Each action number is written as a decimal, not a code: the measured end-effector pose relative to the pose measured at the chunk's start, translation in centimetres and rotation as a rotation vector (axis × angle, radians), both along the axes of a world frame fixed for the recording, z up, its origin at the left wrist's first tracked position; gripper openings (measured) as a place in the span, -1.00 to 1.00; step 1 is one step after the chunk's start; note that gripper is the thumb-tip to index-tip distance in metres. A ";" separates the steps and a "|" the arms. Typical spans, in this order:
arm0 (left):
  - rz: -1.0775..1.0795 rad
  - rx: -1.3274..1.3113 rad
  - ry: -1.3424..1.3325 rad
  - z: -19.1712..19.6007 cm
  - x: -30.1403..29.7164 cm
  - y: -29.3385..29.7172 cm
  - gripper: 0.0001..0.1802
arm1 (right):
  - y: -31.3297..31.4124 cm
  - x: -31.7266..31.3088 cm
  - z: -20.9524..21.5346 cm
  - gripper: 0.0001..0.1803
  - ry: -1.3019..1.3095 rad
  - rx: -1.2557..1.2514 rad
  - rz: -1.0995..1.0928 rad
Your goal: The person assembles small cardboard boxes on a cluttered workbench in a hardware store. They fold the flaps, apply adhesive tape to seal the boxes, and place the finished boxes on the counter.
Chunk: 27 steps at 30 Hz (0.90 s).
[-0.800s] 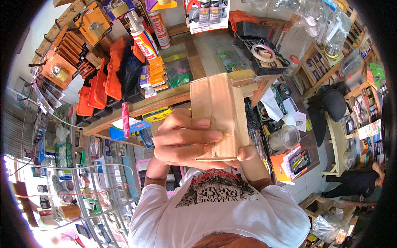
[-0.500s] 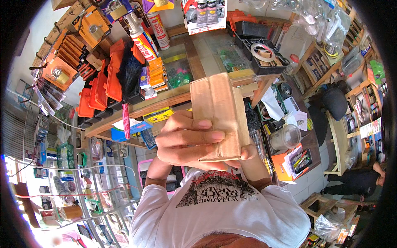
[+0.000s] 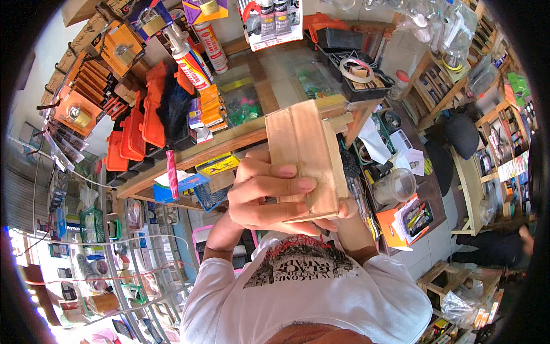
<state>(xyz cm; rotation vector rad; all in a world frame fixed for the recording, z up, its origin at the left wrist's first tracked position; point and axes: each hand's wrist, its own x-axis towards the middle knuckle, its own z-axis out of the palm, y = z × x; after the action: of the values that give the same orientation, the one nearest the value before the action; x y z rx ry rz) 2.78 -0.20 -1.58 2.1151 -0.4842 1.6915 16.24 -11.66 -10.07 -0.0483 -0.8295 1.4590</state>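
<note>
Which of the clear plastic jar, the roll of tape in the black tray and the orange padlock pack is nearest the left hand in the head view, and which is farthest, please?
Measured from the left hand, which grips the wooden box:
1. Clear plastic jar, to the right of the hand, beyond the box.
2. Roll of tape, up and right in the black tray.
3. Orange padlock pack, far left on the wall display.

Orange cases (image 3: 134,129), sealant tube (image 3: 186,54), tape roll (image 3: 356,69).

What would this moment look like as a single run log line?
left hand: fingers wrapped over wooden box | right hand: under box's lower edge, mostly hidden | box: raised, tilted | behind: wooden counter
</note>
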 end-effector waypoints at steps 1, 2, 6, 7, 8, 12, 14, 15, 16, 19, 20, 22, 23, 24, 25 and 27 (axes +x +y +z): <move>-0.014 -0.013 -0.003 -0.1 0.0 -0.1 -0.33 | -0.1 0.1 0.0 0.08 0.002 -0.003 -0.005; -0.027 -0.027 -0.006 -0.1 0.0 -0.1 -0.34 | -0.1 0.0 0.0 0.08 0.002 -0.006 -0.009; -0.051 -0.057 -0.034 -0.7 0.1 -0.1 -0.33 | -0.4 0.1 0.1 0.07 -0.006 -0.024 -0.028; -0.057 -0.062 -0.041 -0.7 0.2 -0.1 -0.32 | -0.5 0.1 0.0 0.07 -0.001 -0.028 -0.027; -0.059 -0.066 -0.046 -0.8 0.3 0.0 -0.32 | -0.5 0.1 -0.1 0.07 -0.007 -0.035 -0.031; -0.073 -0.088 -0.055 -1.0 0.3 0.1 -0.33 | -0.7 -0.2 0.0 0.06 -0.005 -0.039 -0.026; -0.045 -0.041 -0.003 -0.8 0.0 0.2 -0.33 | -0.8 -0.4 0.1 0.06 0.003 -0.037 -0.034; -0.032 -0.018 0.022 -0.7 -0.2 0.3 -0.33 | -0.9 -0.5 0.0 0.06 0.008 -0.036 -0.037; -0.039 -0.025 0.020 -0.6 -0.4 0.3 -0.34 | -0.7 -0.4 0.1 0.06 0.008 -0.027 -0.037; -0.064 -0.051 0.003 -0.7 -0.6 0.2 -0.34 | -0.8 -0.7 0.4 0.06 0.008 -0.023 -0.041; -0.071 -0.063 -0.009 -0.7 -0.5 0.2 -0.35 | -0.8 -0.6 0.5 0.05 0.009 -0.023 -0.043; -0.062 -0.077 -0.025 -1.0 -0.4 0.2 -0.37 | -0.7 -0.5 0.5 0.05 0.008 -0.023 -0.053; -0.044 -0.078 -0.029 -1.3 -0.3 0.2 -0.39 | -0.8 -0.5 0.4 0.05 0.008 -0.026 -0.060; -0.032 -0.074 -0.016 -1.4 -0.3 0.2 -0.41 | -0.8 -0.5 0.4 0.05 0.010 -0.028 -0.064; -0.015 -0.066 -0.001 -1.3 -0.3 0.1 -0.42 | -0.8 -0.4 0.4 0.05 0.014 -0.027 -0.067; 0.008 -0.039 0.064 -0.8 -0.8 0.0 -0.43 | -0.9 -0.4 0.5 0.05 0.018 -0.027 -0.071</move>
<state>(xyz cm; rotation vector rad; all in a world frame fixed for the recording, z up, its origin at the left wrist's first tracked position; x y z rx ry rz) 1.96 -0.18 -2.43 2.1387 -0.4210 1.6184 15.84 -12.57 -9.55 -0.0840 -0.7858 1.4015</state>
